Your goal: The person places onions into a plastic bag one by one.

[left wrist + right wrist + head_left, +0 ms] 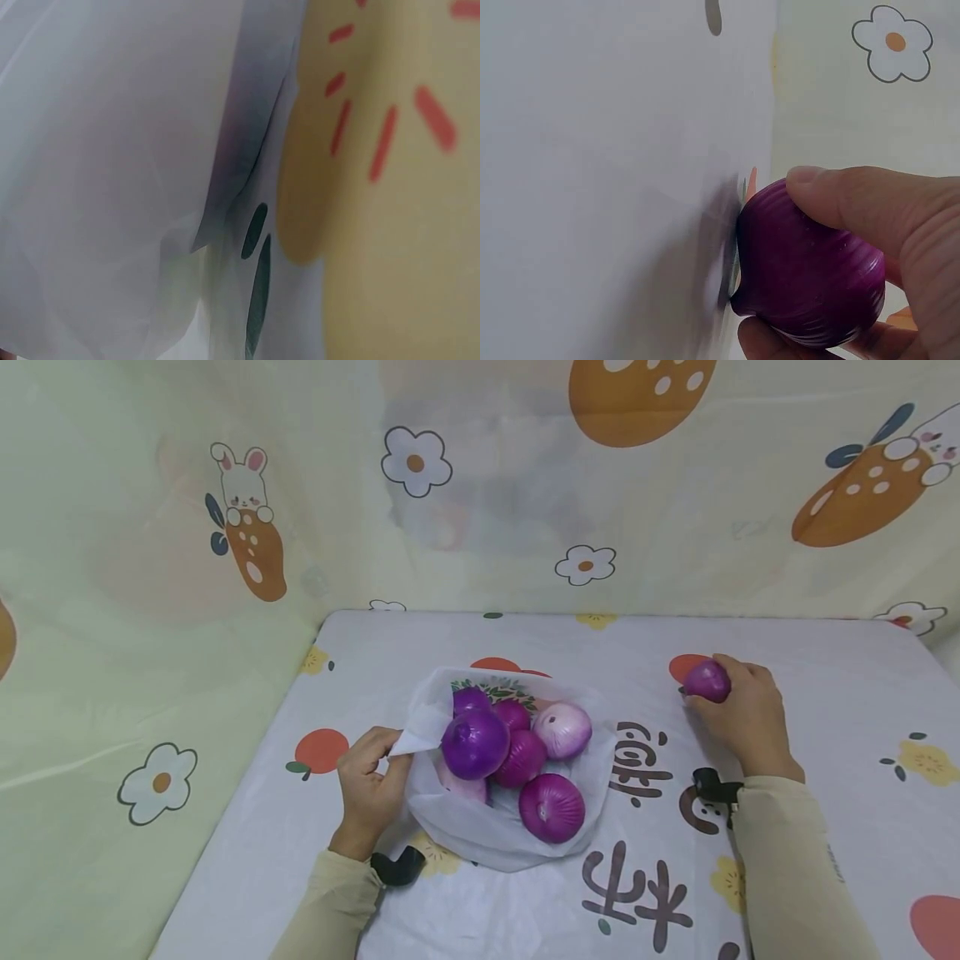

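A white bag with its mouth spread holds several purple onions, one of them paler. At its left edge my left hand pinches the rim between thumb and fingers. In the left wrist view the bag's side fills much of the picture, and the fingers are nearly all out of sight. Over to the right, my right hand grips a single purple onion. The right wrist view shows thumb and fingers around this onion, low at the table surface; whether it touches is unclear.
A white printed cloth covers the table, with fruit, flower and lettering prints. Behind and to the left hangs a pale curtain with rabbit and flower prints. Black wrist cameras sit at both cuffs.
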`<state>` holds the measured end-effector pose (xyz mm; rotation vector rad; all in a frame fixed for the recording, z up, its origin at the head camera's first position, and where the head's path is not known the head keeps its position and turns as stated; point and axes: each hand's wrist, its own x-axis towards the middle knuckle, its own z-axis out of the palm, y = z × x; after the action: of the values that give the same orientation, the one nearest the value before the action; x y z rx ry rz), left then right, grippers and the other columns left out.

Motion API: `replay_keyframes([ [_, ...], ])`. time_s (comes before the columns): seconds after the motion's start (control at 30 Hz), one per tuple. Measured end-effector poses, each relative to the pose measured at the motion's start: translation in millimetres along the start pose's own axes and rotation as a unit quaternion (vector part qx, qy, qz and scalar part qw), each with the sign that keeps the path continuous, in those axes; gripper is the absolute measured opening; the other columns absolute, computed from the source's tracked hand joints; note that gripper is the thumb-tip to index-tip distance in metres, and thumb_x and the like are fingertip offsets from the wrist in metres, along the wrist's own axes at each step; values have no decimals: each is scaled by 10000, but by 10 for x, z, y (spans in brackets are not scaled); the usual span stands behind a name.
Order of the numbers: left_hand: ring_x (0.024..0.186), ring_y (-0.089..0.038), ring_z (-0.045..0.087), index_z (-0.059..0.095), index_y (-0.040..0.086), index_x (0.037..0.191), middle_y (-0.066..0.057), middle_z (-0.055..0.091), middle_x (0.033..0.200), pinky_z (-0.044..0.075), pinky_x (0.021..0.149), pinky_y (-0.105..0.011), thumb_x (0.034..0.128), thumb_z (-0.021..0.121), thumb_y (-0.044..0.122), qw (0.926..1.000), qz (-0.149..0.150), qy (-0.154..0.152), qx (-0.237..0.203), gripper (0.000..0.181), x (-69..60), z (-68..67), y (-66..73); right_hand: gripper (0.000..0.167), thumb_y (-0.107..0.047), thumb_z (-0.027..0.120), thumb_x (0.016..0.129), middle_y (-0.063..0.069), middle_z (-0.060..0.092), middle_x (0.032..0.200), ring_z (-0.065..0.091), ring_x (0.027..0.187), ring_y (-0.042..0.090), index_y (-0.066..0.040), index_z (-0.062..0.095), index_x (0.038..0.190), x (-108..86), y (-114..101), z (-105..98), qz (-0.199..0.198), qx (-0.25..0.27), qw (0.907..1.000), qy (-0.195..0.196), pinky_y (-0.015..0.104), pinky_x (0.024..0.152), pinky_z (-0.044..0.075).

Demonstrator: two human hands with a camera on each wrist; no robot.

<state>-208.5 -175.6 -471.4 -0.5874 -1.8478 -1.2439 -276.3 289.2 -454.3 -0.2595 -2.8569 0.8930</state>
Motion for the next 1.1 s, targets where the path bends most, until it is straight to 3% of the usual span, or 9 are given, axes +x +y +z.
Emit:
replay_keyframes([
  [0.4, 673, -160, 605, 769, -4, 861, -108, 724, 794, 507, 644, -191, 840, 629, -46, 10000, 18, 9, -13, 148, -3, 4, -1, 812, -190, 750, 929, 413, 336, 1493, 367, 1330, 620, -14, 334, 1604, -32, -103, -80, -106, 46, 9999, 53, 761, 1036, 385],
  [1.1, 666, -172, 588, 766, -17, 863, -114, 723, 797, 487, 623, -205, 855, 627, -55, 10000, 27, -35, -23, 145, 4, 13, 24, 752, -166, 797, 888, 371, 442, 1453, 426, 1299, 582, -14, 455, 1540, -175, -484, -188, -742, 114, 9959, 509, 774, 1004, 416],
])
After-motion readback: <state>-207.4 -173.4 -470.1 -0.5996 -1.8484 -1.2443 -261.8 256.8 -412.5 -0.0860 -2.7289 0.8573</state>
